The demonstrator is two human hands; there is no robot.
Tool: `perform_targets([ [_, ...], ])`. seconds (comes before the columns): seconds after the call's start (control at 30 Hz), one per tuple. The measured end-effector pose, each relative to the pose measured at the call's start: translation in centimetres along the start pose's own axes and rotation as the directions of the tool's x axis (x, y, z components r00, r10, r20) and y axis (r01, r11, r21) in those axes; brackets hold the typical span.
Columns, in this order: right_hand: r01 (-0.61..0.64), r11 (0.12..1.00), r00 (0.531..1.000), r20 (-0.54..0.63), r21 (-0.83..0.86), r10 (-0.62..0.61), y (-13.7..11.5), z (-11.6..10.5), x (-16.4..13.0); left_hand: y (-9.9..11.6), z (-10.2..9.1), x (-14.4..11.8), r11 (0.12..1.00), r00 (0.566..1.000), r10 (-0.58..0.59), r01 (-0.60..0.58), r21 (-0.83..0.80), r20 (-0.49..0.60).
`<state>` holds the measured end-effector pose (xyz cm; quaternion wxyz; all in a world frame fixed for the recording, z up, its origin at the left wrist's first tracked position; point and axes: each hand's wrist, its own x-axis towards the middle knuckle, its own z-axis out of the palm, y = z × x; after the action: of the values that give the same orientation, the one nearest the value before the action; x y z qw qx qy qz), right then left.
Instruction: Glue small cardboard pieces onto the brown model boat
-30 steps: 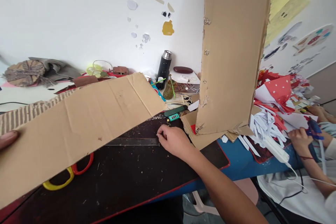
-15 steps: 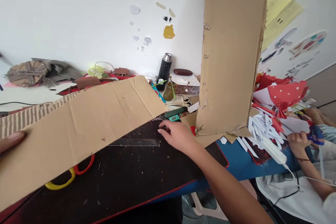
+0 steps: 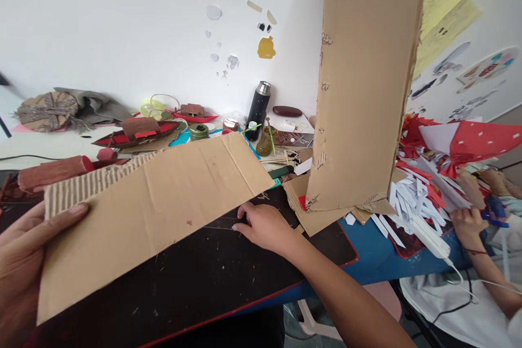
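Note:
My left hand (image 3: 36, 250) grips the left end of a long cardboard strip (image 3: 155, 206), thumb on top. The strip slants up to the right above the black mat (image 3: 228, 277), and a band of its upper left edge shows bare corrugation. My right hand (image 3: 265, 225) is low over the mat, just below the strip's right end. Its thumb and index finger are apart with nothing visible between them; the other fingers are partly hidden. The scissors and most of the ruler are covered by the strip.
A tall cardboard panel (image 3: 362, 87) stands upright at right. Behind are a black thermos (image 3: 258, 103), paint jars (image 3: 199, 131) and a model boat (image 3: 138, 133). White paper strips (image 3: 414, 201) lie near a co-worker's hand (image 3: 467, 224) holding a blue tool (image 3: 495, 212).
My left hand has come further into view, shifting the cardboard strip rightward over the scissors and ruler. My right hand has moved slightly left and down. The view has tilted a little.

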<state>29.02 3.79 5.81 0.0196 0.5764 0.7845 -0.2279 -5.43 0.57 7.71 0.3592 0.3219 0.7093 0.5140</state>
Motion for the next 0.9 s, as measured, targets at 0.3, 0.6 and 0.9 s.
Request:
perform_targets([
  [0.3,0.021,1.000,1.000,0.000,0.015,-0.021,0.1,0.5,-1.2,0.9,2.0,0.7,0.939,0.955,-0.231,0.268,-0.213,0.186],
  [0.6,0.009,0.995,0.998,0.059,0.098,-0.015,0.0,0.5,-1.5,3.1,3.6,-0.4,0.942,0.971,-0.212,0.233,-0.243,0.110],
  [0.9,0.021,0.934,0.990,0.121,0.356,-0.069,0.5,0.2,-3.4,4.0,3.9,0.0,0.986,0.997,-0.071,0.074,-0.152,0.029],
])
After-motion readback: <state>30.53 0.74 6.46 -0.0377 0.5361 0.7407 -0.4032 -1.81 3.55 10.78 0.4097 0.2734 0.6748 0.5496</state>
